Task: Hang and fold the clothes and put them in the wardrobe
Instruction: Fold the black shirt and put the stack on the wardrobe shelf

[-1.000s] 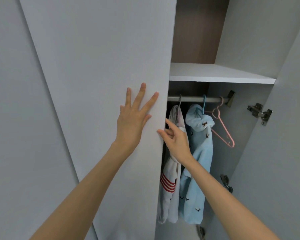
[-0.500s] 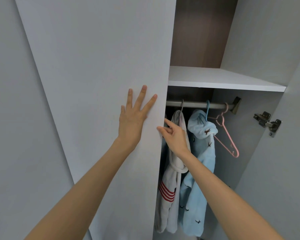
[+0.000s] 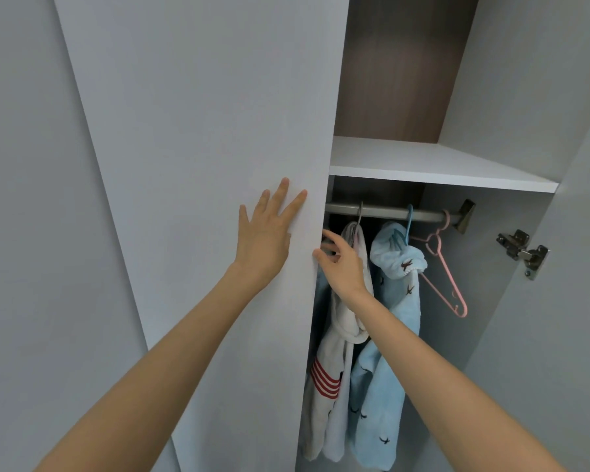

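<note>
— Fingers (image 3: 280, 198) of your left hand (image 3: 266, 243) lie straight and spread, flat against the face of the door (image 3: 201, 131), just short of its free edge. They hold nothing.

— Your right hand (image 3: 343, 269) has that edge: thumb on the front, fingers (image 3: 329, 247) curled round behind it, about level with the rail (image 3: 384, 212).

— Behind that hand the white top (image 3: 331, 356) with red stripes hangs from the rail, close to the door's edge. Your wrist crosses in front of it, and you cannot tell whether they touch.

— Just to its right the blue top (image 3: 375, 420) hangs on a blue hanger (image 3: 408, 226), its hood bunched near the hook. Lower down the two tops hang side by side, touching.

— Your open room is on the right. A bare pink hanger (image 3: 443, 277) hangs near the rail's bracket (image 3: 465, 216), apart from the blue top, with free space beneath it along the side wall.

— Above the rail, the front edge of the shelf (image 3: 423, 173) runs from the door's edge to that wall. The right door (image 3: 579, 335) stands swung wide, its hinge (image 3: 521, 252) beside the opening.
</note>
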Demonstrator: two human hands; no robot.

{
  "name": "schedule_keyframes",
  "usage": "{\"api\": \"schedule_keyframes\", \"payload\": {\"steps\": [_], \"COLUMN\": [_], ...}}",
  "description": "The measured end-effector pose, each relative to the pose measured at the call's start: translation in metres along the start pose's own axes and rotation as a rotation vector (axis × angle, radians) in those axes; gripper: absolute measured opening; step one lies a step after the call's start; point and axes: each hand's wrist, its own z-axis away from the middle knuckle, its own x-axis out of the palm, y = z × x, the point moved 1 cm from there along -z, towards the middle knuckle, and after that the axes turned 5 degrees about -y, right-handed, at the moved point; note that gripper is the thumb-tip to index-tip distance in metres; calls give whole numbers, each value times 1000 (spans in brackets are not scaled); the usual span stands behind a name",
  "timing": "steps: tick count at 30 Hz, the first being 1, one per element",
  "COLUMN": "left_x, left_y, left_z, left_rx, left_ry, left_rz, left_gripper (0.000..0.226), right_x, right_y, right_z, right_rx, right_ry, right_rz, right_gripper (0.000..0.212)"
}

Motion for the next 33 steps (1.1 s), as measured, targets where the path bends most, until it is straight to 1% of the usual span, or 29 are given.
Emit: {"api": "schedule_keyframes", "payload": {"steps": [4, 8, 13, 18, 27, 30, 33], "left_x": [-6, -20, -46, -68, -95, -97, -93], "left_y": [15, 31, 60, 101, 206, 241, 279], "left_z": [23, 54, 97, 138, 198, 209, 220], "left_rx": [-7, -19, 59, 167, 323, 378, 469], "left_ry": [-2, 21, 52, 72, -16, -76, -189], "left_rz": [122, 322, 490, 641, 799, 841, 892], "left_gripper": [65, 57, 52, 50, 55, 58, 65], "right_x": [-23, -56, -93, -123, -193, -220, -246], "right_y": [-12, -28, -55, -81, -106, -110, -112], "right_z": [26, 72, 139, 213, 325, 353, 376], "right_rx": [0, -23, -75, -114, -118, -173, -269], "right_ry": [63, 107, 199, 305, 510, 620, 744], "right_rz": [19, 51, 93, 148, 296, 366, 430], "right_gripper": [39, 34, 29, 31, 28, 26, 26]}}
